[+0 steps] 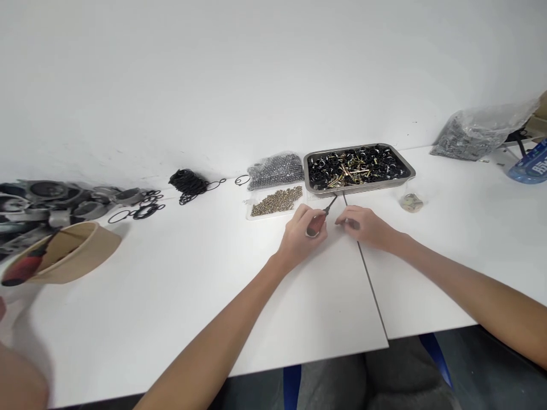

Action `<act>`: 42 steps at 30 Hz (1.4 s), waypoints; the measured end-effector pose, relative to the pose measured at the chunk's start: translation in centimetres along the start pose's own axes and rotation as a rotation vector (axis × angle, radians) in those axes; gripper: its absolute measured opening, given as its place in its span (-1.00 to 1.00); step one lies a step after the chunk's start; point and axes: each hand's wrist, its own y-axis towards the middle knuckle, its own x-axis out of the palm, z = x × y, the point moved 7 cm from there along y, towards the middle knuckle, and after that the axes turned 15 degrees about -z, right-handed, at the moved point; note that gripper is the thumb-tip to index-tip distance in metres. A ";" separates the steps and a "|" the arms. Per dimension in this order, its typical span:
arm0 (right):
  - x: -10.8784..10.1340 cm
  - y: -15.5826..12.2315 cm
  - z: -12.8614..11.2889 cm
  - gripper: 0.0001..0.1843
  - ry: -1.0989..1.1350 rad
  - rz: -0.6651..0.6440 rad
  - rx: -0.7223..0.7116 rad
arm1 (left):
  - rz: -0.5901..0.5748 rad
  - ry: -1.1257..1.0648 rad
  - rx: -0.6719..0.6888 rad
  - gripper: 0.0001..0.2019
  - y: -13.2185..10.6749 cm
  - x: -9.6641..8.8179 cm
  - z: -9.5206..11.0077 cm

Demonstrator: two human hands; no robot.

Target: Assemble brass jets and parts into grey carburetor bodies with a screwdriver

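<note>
My left hand (296, 239) is closed around the red handle of a screwdriver (316, 224). Its thin dark shaft points up and right, toward the near edge of a metal tray (363, 187). Just right of it, my right hand (363, 225) is low over the white table with its fingers curled and pinched. Whatever those fingertips hold, if anything, is too small to make out. Inside the tray lie many black ring-like parts (380, 165) and brass-coloured screws (352, 171). Left of the tray, a shallow white tray (249, 216) holds small brass-coloured pieces (277, 201).
Behind the pieces lies a clear bag of grey beads (276, 169). Black cords (188, 183), a tan container (85, 256) with a red-and-black tool (25, 269), and grey parts (64, 199) occupy the left. Another person's arm (19, 376) shows lower left. A small clear container (411, 203) stands right.
</note>
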 end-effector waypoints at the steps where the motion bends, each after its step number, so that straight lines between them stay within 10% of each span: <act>1: 0.0 0.0 0.2 -0.72 -0.005 0.002 0.022 | 0.003 0.003 0.013 -0.81 0.0 -0.1 0.1; 21: 0.1 0.1 0.6 -0.74 0.003 -0.028 0.032 | -0.255 -0.026 -0.048 -0.79 0.0 1.6 -0.4; 42: 0.1 0.1 0.6 -0.70 0.013 -0.035 0.010 | -0.237 -0.099 -0.041 -0.78 0.1 1.3 -0.4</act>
